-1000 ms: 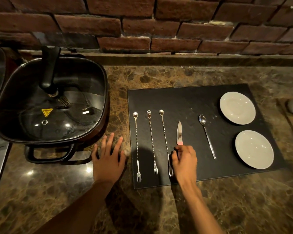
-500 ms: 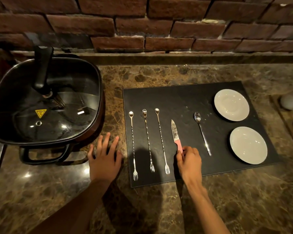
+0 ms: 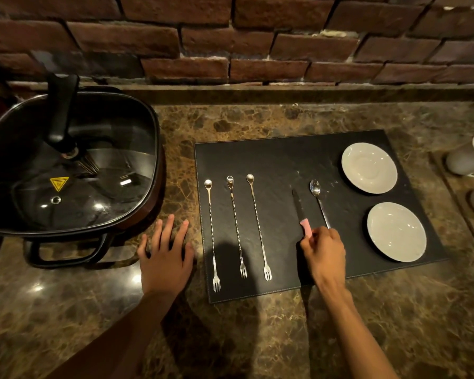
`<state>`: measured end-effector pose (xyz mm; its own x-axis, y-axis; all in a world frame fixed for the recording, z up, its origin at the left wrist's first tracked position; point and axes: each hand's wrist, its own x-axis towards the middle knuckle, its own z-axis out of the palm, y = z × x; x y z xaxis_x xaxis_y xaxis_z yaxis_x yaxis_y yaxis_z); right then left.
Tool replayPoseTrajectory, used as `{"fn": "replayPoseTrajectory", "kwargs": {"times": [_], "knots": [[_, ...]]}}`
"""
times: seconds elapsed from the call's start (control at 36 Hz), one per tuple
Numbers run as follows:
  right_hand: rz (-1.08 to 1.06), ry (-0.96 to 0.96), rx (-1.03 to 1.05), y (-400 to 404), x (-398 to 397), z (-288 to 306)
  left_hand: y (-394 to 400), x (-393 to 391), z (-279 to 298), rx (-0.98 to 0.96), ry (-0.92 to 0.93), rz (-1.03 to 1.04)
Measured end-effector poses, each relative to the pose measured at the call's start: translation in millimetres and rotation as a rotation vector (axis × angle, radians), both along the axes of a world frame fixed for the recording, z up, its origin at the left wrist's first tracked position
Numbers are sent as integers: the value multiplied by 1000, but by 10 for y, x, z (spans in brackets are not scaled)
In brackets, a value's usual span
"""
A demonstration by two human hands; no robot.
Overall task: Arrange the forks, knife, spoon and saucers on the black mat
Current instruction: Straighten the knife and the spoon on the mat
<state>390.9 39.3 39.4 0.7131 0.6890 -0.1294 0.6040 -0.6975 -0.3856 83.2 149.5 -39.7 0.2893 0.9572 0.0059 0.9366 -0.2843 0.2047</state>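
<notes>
I had slid the knife (image 3: 301, 212) rightward beside the spoon (image 3: 318, 199); right hand (image 3: 323, 251) gripped its handle, left hand (image 3: 166, 258) lay open, arrangement nearly done.

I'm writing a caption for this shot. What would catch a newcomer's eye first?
The black mat on the marble counter, with three long forks at its left and two white saucers at its right. The right hand holds the pink-handled knife beside the spoon.
</notes>
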Motion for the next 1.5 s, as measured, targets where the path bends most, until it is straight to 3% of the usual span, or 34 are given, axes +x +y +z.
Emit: {"fn": "replayPoseTrajectory", "kwargs": {"times": [0.25,1.31,1.5], "knots": [[145,23,33,-106,63,-160,14,-27,-99,47,8,-3],[83,96,51,-46,85,-267,32,-60,-188,70,19,15],[70,107,85,-102,80,-292,22,-2,-72,-1,15,21]]}}
